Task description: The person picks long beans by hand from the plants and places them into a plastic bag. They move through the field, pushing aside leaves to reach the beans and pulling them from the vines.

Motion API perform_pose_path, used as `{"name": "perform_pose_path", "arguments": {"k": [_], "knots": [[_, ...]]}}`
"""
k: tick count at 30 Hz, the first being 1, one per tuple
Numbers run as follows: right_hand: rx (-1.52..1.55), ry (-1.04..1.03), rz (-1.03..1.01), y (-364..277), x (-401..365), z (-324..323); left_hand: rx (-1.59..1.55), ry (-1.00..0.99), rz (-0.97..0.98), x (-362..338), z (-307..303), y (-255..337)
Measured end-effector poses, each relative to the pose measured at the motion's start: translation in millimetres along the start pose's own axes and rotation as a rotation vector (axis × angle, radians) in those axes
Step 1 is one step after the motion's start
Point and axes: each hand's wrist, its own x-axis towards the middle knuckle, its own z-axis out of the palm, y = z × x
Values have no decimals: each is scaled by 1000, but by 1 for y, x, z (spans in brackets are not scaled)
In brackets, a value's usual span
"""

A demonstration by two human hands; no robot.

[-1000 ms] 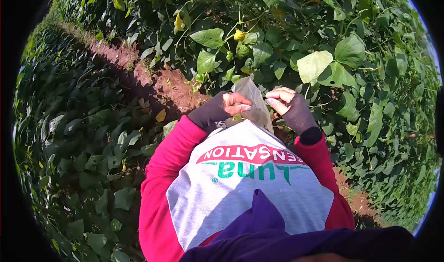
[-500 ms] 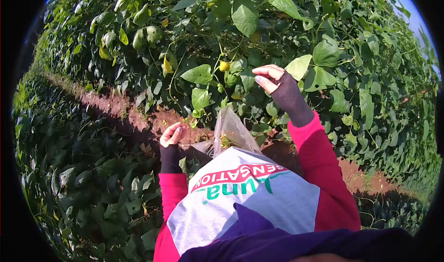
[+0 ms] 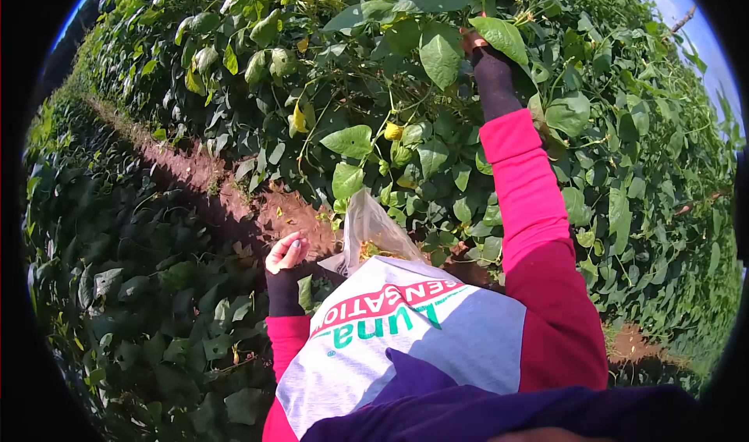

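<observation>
My right hand [image 3: 470, 42] reaches up into the leafy vines, in a dark fingerless sleeve under a pink cuff. A broad green leaf [image 3: 502, 39] beside it and other foliage cover most of its fingers, so its grip is hidden. Low on the left, my left hand [image 3: 286, 253] is held over the soil with fingers curled together. Whatever may be between those fingertips is too small to make out. Between my body and the plants hangs a clear plastic bag [image 3: 373, 222], with yellowish bits visible inside. A yellow bloom or fruit [image 3: 393, 131] hangs among the leaves above the bag.
Dense climbing vines [image 3: 257, 114] rise in front of me. A reddish soil path [image 3: 187, 173] runs between them and a lower, shaded row of plants [image 3: 156, 301] at left. A bare stick [image 3: 683, 19] pokes out at the upper right.
My right hand has gone up and forward, from beside a pale leaf into the higher foliage. My left hand has shifted slightly down. The view has moved a little.
</observation>
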Motion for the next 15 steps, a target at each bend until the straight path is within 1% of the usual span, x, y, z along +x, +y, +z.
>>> {"name": "perform_pose_path", "arguments": {"k": [2,5,8,10,11,15], "knots": [[286,50,163,-18,13,9,59,-5,-9,6,3,3],[542,80,270,-28,20,15,27,19,35,17,23,11],[682,55,309,-36,22,16,35,-15,57,31,45,15],[757,46,326,-41,28,14,101,-77,74,35,63,20],[787,39,336,-42,29,14,79,-114,83,38,69,18],[866,18,372,-45,26,5,72,-147,43,40,84,18]]}}
